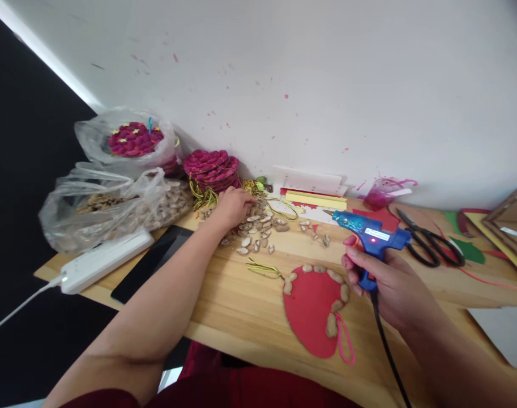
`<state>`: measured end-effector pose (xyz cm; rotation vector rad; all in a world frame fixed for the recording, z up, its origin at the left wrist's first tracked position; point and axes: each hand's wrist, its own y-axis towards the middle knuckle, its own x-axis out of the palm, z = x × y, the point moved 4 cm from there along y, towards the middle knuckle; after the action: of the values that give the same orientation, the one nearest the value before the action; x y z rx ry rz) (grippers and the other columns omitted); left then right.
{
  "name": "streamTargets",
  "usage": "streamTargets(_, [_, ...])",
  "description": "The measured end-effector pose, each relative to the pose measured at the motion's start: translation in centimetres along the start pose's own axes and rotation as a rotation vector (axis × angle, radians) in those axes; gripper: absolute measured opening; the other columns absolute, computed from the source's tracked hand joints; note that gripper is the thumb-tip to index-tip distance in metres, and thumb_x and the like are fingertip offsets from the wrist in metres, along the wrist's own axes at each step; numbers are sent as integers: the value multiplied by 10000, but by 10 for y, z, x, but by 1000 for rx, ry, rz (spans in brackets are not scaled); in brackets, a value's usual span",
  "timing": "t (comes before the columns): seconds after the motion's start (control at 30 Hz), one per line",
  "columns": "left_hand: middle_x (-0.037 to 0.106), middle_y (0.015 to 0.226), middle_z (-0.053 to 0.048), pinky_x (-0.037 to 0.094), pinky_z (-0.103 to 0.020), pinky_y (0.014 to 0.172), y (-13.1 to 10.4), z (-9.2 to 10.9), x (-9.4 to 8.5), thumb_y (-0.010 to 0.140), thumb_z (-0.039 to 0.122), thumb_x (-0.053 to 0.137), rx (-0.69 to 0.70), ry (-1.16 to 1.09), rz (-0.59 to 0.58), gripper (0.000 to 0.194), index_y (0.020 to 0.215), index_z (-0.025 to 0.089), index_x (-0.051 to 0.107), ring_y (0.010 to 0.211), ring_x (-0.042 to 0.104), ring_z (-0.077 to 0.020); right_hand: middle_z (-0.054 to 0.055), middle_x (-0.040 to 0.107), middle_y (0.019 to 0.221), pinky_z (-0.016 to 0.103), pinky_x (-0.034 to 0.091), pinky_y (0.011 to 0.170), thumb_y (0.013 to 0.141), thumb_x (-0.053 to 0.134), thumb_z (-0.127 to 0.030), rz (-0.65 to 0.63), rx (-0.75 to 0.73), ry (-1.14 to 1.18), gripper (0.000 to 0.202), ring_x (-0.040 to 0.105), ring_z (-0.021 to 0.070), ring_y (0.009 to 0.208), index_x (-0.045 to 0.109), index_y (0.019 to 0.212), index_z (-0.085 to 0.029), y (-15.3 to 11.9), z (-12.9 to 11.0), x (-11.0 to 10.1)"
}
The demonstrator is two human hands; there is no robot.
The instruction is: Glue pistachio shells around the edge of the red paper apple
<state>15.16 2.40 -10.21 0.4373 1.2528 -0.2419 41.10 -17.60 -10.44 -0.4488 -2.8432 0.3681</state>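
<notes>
A red card heart (310, 314) lies on the wooden bench (224, 300), the right hand (385, 271) holds a blue plastic glue gun (368, 233), likely tipped away for safety, and the left hand (236, 206), among tan peanut shells (258, 228), hides its grip.

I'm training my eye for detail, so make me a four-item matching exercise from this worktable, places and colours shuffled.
1. Glue gun
2. Flat cutout
3. Power strip
4. Left hand

A. White, beside the black tablet
B. At the loose peanut shells
C. Held in the right hand
D. Red, shells along part of its edge

Pairs: 1-C; 2-D; 3-A; 4-B
</notes>
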Motion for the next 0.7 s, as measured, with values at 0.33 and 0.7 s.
streamTargets(0.33, [785, 952, -50, 517, -288, 813, -4, 2, -2, 870, 225, 630, 65, -110, -57, 210, 983, 199, 805, 862, 697, -195, -10, 638, 688, 177, 410, 372, 687, 910, -391, -14, -7, -3, 401, 545, 98, 508, 664, 941, -199, 0, 0, -2])
streamTargets(0.7, [785, 1092, -77, 497, -369, 982, -1, 18, 10, 865, 140, 610, 198, -172, 40, 235, 990, 205, 798, 1042, 678, -239, -10, 636, 676, 178, 401, 368, 680, 912, -396, -18, -13, 1, 409, 537, 98, 501, 665, 939, -198, -3, -3, 2])
